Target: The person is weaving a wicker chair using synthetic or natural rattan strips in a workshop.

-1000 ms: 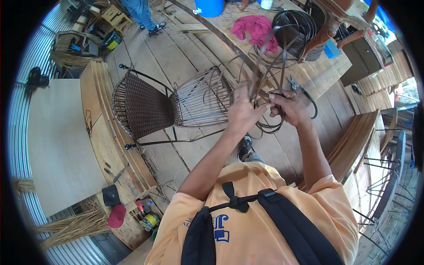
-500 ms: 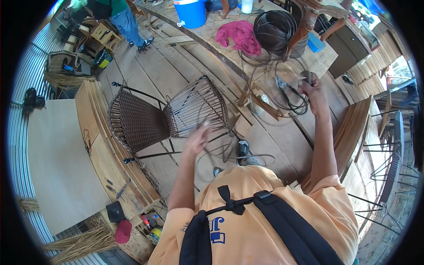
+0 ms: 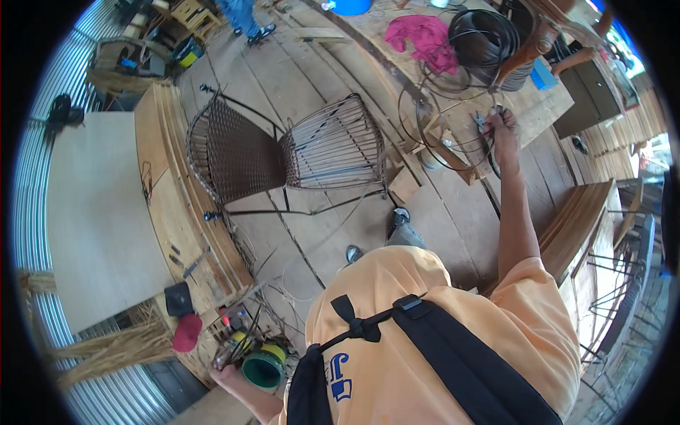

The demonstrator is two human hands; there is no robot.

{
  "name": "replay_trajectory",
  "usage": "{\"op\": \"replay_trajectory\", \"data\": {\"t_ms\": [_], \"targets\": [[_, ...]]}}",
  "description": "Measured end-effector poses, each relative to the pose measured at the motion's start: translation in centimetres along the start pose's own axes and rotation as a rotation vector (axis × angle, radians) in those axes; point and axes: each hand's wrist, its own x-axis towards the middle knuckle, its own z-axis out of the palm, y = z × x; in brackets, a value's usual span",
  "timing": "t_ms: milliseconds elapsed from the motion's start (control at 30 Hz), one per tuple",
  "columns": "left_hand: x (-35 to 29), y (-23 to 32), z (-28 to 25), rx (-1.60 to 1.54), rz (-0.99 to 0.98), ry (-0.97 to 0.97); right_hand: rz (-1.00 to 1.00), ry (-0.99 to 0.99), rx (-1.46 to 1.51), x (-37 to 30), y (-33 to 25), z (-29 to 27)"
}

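A chair (image 3: 248, 152) with a brown woven back and a strung seat on a dark frame lies on the floor before me. Over the bench edge at right, my right hand (image 3: 503, 134) is closed on a thin dark cord (image 3: 457, 168), whose wide loops hang to the hand's left. Pliers-like tool (image 3: 479, 122) with bluish-grey parts sits right beside those fingers. At lower left, my left hand (image 3: 227, 377) reaches down beside a green bucket (image 3: 264, 367) and a cluster of small items; its fingers are partly hidden among them.
A large roll of dark cord (image 3: 485, 46), a pink cloth (image 3: 423, 42) and a carved wooden leg (image 3: 528, 60) are on the bench. At left stands a table with a pale board (image 3: 99, 219). Another person's legs (image 3: 244, 18) show at far left.
My left hand has gone from in front of the chair down to the lower-left items. The right hand has moved closer to the pliers-like tool, and the cord's loops have spread. My view has shifted.
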Motion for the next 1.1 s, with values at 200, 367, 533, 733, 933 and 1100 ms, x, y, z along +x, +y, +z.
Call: {"op": "replay_trajectory", "data": {"t_ms": [200, 367, 533, 733, 933, 1100], "targets": [[-1.5, -0.6, -4.8, 0.097, -0.051, 0.029, 0.051, -0.074, 0.333, -0.2, 0.9, 3.9], [-2.3, -8.6, -0.3, 0.377, -0.104, 0.011, 0.106, -0.033, 0.256, -0.7, -0.1, 4.5], [-11.8, -17.8, 12.9, 0.293, -0.314, -0.399, 0.175, -0.002, 0.277, -1.0, -1.8, 3.0], [-21.6, -33.5, 28.9, 0.515, -0.494, -0.871, 0.168, -0.046, 0.275, -0.5, -3.6, 3.2], [-36.8, -42.5, 41.8, 0.402, -0.174, -1.362, 0.173, 0.000, 0.225, 1.9, -3.6, 1.9], [-45.6, -49.0, 46.9, 0.515, 0.762, -1.484, 0.188, -0.019, 0.301, 4.1, -2.6, 1.0]]}}
